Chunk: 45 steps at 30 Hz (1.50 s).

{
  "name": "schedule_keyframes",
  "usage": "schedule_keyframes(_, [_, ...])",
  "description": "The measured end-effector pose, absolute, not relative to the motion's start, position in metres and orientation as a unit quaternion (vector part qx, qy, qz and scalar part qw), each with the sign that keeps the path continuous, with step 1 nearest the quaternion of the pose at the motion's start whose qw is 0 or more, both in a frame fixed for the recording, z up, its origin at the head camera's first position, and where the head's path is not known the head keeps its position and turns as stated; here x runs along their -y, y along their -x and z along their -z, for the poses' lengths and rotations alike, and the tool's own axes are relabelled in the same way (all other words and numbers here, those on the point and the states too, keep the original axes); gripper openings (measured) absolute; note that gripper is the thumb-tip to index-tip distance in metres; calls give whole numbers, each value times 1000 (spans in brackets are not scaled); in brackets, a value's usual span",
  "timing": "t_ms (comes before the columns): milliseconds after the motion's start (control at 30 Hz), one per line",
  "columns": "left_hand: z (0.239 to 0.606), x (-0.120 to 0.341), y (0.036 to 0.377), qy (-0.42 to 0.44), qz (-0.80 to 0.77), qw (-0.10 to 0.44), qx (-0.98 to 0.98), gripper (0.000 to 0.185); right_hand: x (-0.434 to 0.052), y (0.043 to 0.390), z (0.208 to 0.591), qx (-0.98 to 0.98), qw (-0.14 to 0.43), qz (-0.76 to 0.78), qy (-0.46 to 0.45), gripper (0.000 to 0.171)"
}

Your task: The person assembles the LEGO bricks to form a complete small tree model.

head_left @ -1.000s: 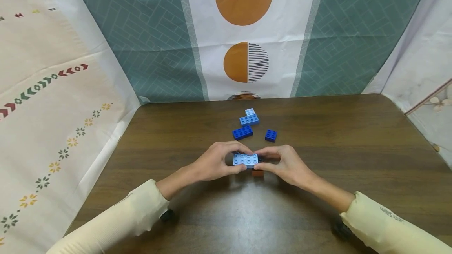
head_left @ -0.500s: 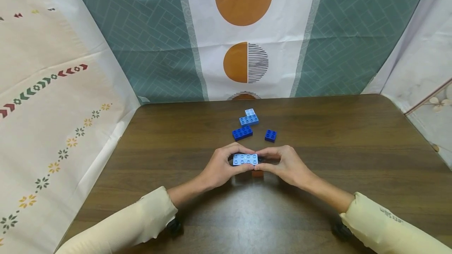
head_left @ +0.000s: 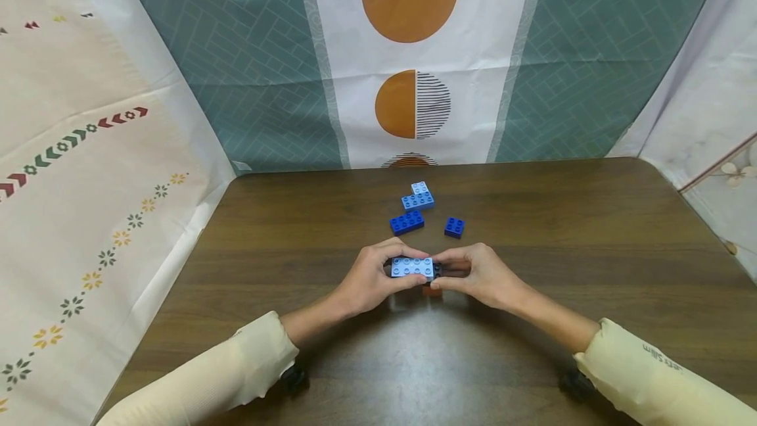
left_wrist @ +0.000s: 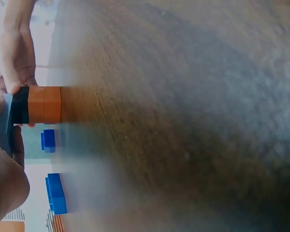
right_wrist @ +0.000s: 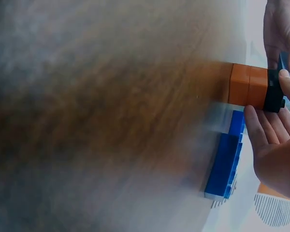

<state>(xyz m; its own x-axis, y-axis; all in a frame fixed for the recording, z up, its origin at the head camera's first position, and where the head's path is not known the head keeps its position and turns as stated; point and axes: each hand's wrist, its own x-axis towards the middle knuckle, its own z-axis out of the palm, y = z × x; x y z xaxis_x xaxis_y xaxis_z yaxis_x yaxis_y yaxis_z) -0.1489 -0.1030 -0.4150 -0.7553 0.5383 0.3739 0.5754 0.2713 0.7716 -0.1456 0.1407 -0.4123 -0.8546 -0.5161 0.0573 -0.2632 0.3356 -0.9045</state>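
Observation:
My left hand (head_left: 369, 278) pinches a light blue toy brick (head_left: 408, 267) with eight studs between thumb and fingers. This brick lies on top of a black brick (left_wrist: 21, 105) and juts out to the left. Under the black one are two stacked orange bricks (left_wrist: 44, 105), standing on the table. From the other side, my right hand (head_left: 481, 275) pinches the black brick between thumb and fingers, next to the light blue brick's right end. The hands hide part of the stack in the head view.
Behind the hands lie a dark blue long brick (head_left: 407, 222) and a small dark blue brick (head_left: 454, 227). Farther back are a mid-blue long brick (head_left: 417, 200) and a small pale blue brick (head_left: 419, 187). The wooden table (head_left: 296, 229) meets patterned cloth at its back edge.
My right fingertips have shifted slightly right, from the light blue brick's end to the black brick, more of which shows. My left forearm has moved right while its grip stays on the light blue brick.

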Motion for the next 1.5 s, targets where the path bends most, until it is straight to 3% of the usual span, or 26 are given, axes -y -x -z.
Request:
schedule_keyframes(267, [418,104,153,353,477,18,805,33,-155,156,406,-799,168,528,234,49])
schedule_keyframes(567, [417,104,154,345,469,10,813,32,-188,186,390,-803,109,555,187,46])
schedule_keyframes(1067, [415,104,154,341,465,-1,817,34,-208,194,420,-817,159,529,166,48])
schedule_keyframes(1500, [414,105,155,344,461,-1,818,34,-203,193,425,-841,141,478,210,47])
